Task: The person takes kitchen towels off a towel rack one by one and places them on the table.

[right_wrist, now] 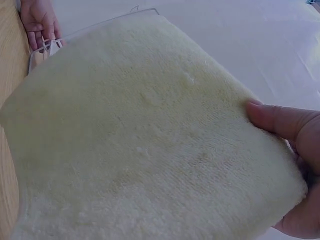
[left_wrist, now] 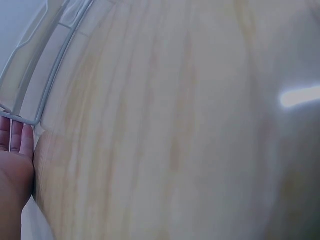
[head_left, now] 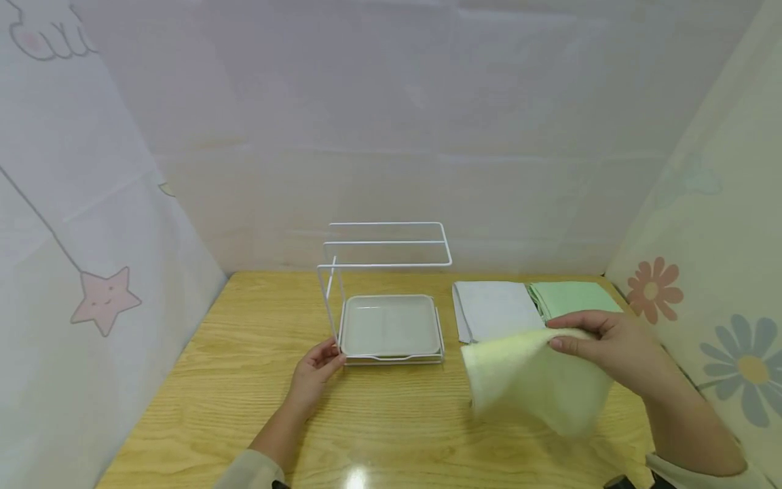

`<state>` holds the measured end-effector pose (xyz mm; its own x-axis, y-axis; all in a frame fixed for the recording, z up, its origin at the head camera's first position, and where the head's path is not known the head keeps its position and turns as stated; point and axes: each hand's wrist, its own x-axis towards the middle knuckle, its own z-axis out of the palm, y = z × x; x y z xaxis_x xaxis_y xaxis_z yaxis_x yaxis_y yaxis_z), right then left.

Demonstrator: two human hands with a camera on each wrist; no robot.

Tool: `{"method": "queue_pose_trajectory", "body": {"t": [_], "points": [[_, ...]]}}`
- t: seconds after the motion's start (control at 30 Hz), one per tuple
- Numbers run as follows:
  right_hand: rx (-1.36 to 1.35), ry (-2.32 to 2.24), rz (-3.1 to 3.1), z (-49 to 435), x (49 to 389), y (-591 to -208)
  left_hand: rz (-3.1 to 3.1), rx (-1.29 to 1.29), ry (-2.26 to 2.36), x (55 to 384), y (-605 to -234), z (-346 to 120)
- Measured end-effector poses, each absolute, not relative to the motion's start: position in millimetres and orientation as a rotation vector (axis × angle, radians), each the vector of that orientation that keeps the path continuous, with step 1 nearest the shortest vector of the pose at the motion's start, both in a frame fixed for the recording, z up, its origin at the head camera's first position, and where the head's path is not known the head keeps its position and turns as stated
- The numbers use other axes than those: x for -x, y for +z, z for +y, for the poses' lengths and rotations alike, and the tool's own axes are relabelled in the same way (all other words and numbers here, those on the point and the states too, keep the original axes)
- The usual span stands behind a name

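A white wire rack (head_left: 385,265) with top rails stands on the table, and a pale tray (head_left: 391,326) sits in its base. My left hand (head_left: 314,375) holds the rack's near left corner between thumb and fingers. In the left wrist view, that hand's fingers (left_wrist: 16,137) reach the wire frame, and the thumb is hidden. My right hand (head_left: 617,346) pinches a light yellow towel (head_left: 531,373) by its upper edge. The towel hangs to the right of the rack, above the table. Up close in the right wrist view, the fluffy towel (right_wrist: 140,125) hides most of the rack.
A folded white cloth (head_left: 497,309) and a folded green cloth (head_left: 574,297) lie side by side at the back right of the wooden table (head_left: 256,326). Pale fabric walls, one with a printed star (head_left: 106,299), enclose the back and sides.
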<state>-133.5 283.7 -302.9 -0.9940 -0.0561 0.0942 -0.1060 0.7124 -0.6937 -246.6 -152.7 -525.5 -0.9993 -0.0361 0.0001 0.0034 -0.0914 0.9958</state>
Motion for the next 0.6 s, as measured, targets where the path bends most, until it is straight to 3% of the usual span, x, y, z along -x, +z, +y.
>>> {"method": "queue_pose_trajectory", "body": {"t": [0.37, 0.6], "points": [[-0.15, 1.299, -2.835, 283.2, 114.2, -350.8, -2.12, -0.042, -2.296, 246.0, -524.6, -152.5], [-0.087, 1.238, -2.933, 289.9, 128.5, -373.7, -2.04, 0.066, -2.283, 243.9, -529.8, -154.6]]}}
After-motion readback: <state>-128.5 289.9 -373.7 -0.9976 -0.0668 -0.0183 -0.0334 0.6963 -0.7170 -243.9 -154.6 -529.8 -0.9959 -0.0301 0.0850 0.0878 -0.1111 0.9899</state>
